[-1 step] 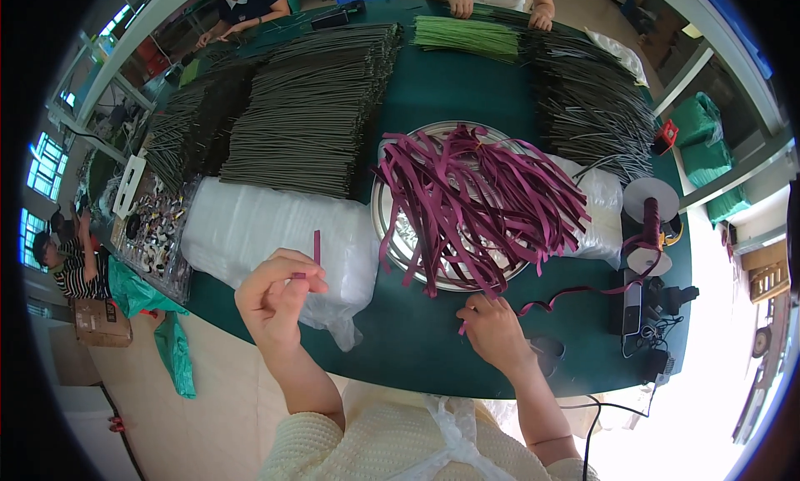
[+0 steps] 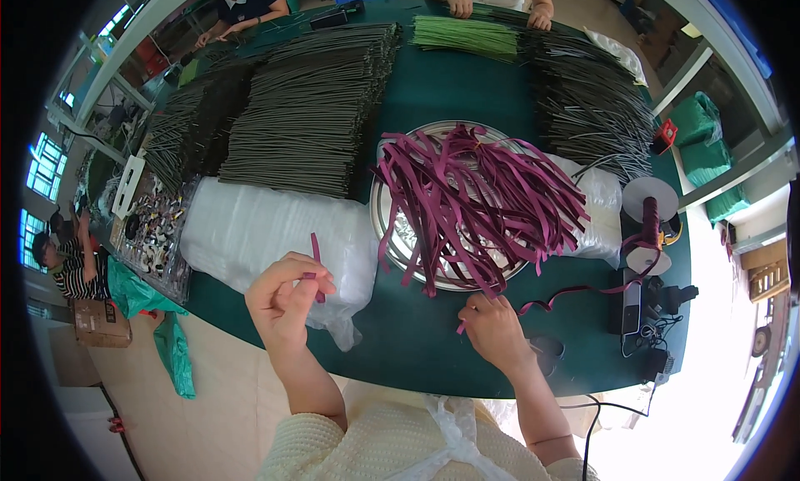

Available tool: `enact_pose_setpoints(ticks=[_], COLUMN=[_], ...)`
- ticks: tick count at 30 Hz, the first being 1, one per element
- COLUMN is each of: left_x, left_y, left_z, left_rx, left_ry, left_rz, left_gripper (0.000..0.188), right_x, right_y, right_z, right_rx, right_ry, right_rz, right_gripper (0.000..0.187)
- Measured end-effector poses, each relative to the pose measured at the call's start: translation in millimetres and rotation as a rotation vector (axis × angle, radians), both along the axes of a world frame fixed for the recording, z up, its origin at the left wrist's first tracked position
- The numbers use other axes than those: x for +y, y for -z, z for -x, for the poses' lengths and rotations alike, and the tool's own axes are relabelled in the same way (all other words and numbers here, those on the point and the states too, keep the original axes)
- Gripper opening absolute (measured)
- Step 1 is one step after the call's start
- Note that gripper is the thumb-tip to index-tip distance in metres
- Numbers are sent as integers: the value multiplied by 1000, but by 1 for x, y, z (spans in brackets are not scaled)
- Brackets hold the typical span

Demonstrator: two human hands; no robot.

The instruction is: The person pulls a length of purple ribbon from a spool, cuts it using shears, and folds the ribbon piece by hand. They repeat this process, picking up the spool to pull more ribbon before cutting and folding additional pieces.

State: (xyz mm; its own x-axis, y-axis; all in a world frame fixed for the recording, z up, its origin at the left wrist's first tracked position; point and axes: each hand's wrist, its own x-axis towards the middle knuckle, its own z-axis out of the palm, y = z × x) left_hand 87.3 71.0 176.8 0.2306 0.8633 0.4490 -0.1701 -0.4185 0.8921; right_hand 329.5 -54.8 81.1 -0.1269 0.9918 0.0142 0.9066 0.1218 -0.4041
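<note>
My left hand (image 2: 287,302) is raised over the near edge of the plastic-wrapped pack, its thumb and fingers pinching a short purple ribbon (image 2: 316,248). One end of that ribbon stands up above the fingers. Low over the green table, my right hand (image 2: 493,327) is closed around a purple ribbon end (image 2: 462,326), which pokes out on its left side. A long purple ribbon (image 2: 575,294) runs from near this hand to a spool (image 2: 652,222) at the right. Just beyond the right hand, many cut purple ribbons (image 2: 467,197) lie heaped on a round silver tray (image 2: 381,222).
Dark green stems (image 2: 304,106) are stacked far left, with another dark pile (image 2: 592,106) far right and light green stems (image 2: 465,37) between. A white plastic-wrapped pack (image 2: 275,231) lies left. A black device (image 2: 627,302) with cables sits right. Two people work across the table.
My left hand has shifted slightly to the right with the short ribbon, which now leans a little. My right hand stays in almost the same place.
</note>
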Motion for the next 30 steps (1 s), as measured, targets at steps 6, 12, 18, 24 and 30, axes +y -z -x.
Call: enact_pose_setpoints(ticks=[6, 12, 18, 24, 30], left_x=[-16, -33, -38, -47, -53], left_y=[27, 28, 39, 33, 38], left_z=[-18, -67, -112, -116, -117], left_rx=[-24, -122, -191, -247, -190], left_ry=[35, 214, 239, 250, 231], left_rz=[316, 287, 301, 404, 307], left_gripper=[8, 21, 20, 18, 19], right_x=[-1, -6, 7, 7, 5], right_y=[1, -49, -81, -66, -63], right_z=[-1, 10, 27, 24, 29], right_rx=[104, 977, 1443, 1320, 1362], right_ry=[-18, 165, 266, 369, 436], right_rz=[-19, -173, -344, -403, -423], right_gripper=[6, 8, 13, 13, 10])
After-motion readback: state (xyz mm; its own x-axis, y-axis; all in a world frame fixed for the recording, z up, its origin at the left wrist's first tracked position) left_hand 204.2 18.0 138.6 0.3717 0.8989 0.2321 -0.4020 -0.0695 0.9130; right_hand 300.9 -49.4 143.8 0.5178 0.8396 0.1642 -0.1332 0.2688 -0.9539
